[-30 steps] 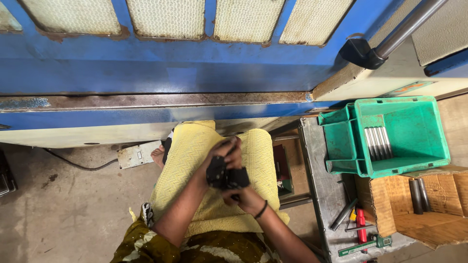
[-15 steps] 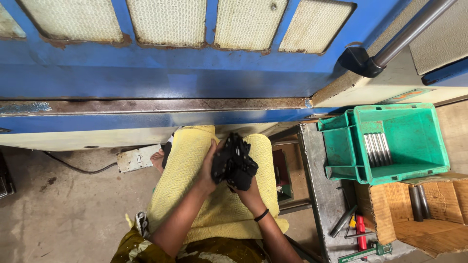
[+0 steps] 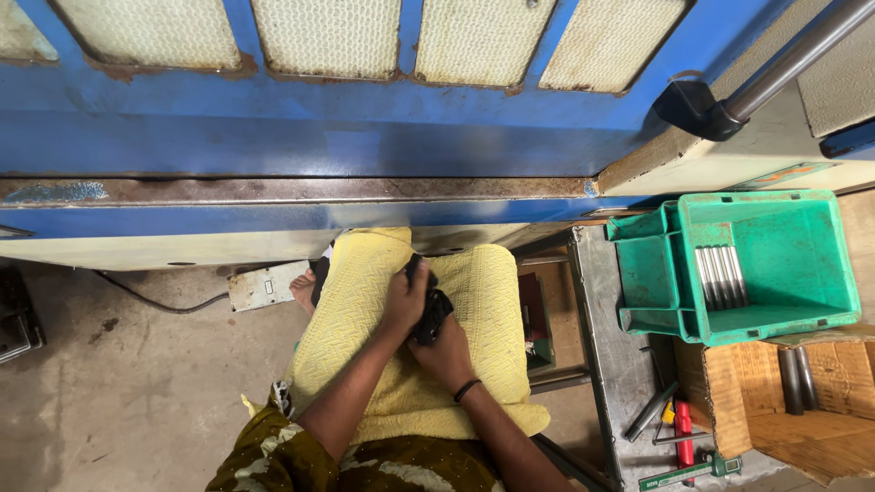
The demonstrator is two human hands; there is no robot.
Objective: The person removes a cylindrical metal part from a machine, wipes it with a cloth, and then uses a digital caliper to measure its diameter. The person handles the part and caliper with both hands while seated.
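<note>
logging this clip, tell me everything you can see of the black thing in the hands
The black object is small, dark and matte, mostly hidden, so its exact shape and make cannot be told. It sits low over the yellow cloth spread on the person's lap. The left hand covers its upper left side, and the right hand cups it from below. Only a narrow dark strip shows between the hands.

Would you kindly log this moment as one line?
left hand: holds black part | right hand: holds it too | over yellow cloth on lap
</note>
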